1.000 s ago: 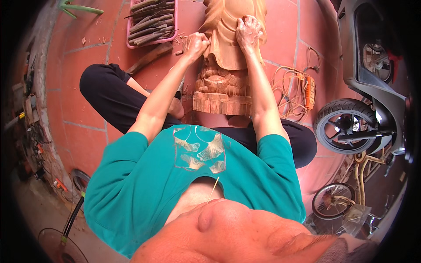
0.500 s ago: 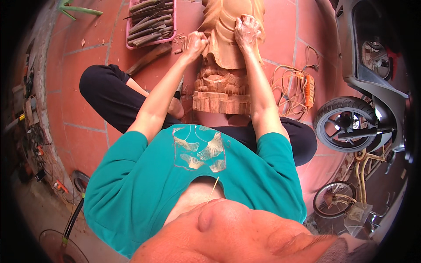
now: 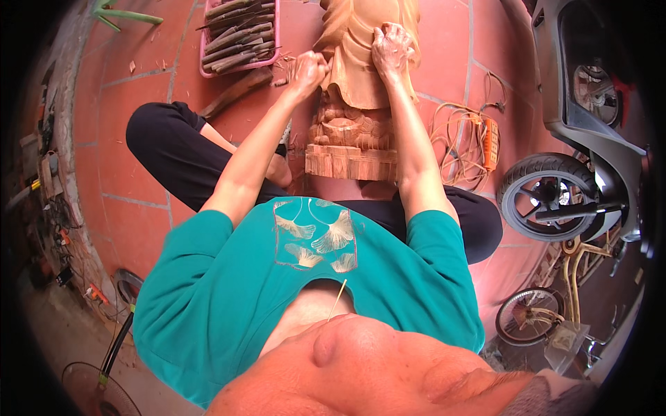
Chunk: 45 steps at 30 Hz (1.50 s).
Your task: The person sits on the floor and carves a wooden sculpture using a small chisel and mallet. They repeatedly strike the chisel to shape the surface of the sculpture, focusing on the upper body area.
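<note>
Sitting cross-legged on a red tile floor (image 3: 139, 229), in a green shirt (image 3: 229, 312) and black trousers (image 3: 166, 145). Right in front, between the knees, a big wooden carving (image 3: 350, 132), lying along the floor and pointing away, pale brown, with a square ridged base near the legs and smoother rounded parts farther off.

Left hand (image 3: 307, 69) curled into a tight fist, pressed against the left side of the carving. Maybe a small tool inside the fist, but too hidden to tell. Right hand (image 3: 390, 47) laid on top of the carving, farther up, fingers bent and spread over the wood, gripping it. Both arms stretched out straight.

Just left of the carving, a pink tray (image 3: 239, 35) full of long dark tools with wooden handles. One more long wooden piece (image 3: 236, 91) on the tiles beside the tray. To the right, a tangle of orange cord (image 3: 472, 135) with an orange plug block. Farther right, a scooter (image 3: 590, 125) with a black front wheel, and a small bicycle (image 3: 555, 305) below it. At the lower left, part of a floor fan (image 3: 90, 388). Along the left edge, a messy pile of small things, too blurry to name.
</note>
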Each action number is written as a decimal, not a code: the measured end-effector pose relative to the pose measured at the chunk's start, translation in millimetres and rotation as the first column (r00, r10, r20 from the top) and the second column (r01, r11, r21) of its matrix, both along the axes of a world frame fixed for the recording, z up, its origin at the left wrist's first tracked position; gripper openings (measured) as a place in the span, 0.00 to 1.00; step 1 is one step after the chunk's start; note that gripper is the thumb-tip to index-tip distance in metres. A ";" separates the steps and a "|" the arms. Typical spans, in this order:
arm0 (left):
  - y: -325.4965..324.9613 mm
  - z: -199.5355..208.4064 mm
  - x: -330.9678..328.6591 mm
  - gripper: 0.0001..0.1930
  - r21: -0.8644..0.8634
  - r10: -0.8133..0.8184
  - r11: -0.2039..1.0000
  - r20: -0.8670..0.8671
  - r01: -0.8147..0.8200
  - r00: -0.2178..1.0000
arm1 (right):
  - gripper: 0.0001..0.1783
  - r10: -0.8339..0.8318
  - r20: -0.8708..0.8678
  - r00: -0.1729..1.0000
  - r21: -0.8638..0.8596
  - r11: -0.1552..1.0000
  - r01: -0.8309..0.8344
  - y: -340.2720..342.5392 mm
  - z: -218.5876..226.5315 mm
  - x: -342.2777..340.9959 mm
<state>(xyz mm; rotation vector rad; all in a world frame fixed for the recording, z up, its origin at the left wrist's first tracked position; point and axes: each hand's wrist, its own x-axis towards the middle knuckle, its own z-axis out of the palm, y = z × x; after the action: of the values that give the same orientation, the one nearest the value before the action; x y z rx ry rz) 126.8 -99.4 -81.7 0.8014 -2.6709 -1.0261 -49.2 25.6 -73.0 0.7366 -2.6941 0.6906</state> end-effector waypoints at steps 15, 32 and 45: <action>7.0 11.3 10.7 0.10 0.055 0.022 0.998 -0.015 -0.022 1.000 | 0.19 0.000 0.009 1.000 -0.021 1.000 0.000 1.0 2.3 0.3; 10.2 23.3 26.6 0.11 0.122 0.006 0.992 0.035 -0.011 0.999 | 0.19 0.004 0.011 1.000 -0.028 1.000 -0.004 0.0 3.1 1.7; 11.3 23.6 23.3 0.10 0.065 -0.020 0.998 0.044 0.017 0.999 | 0.19 0.007 -0.015 1.000 -0.043 0.999 -0.008 2.9 1.2 -0.7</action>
<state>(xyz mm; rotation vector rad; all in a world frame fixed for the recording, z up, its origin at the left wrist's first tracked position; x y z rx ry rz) 150.0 -88.1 -58.2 0.8232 -2.6993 -1.1175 -49.9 28.5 -71.8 0.7384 -2.6560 0.7401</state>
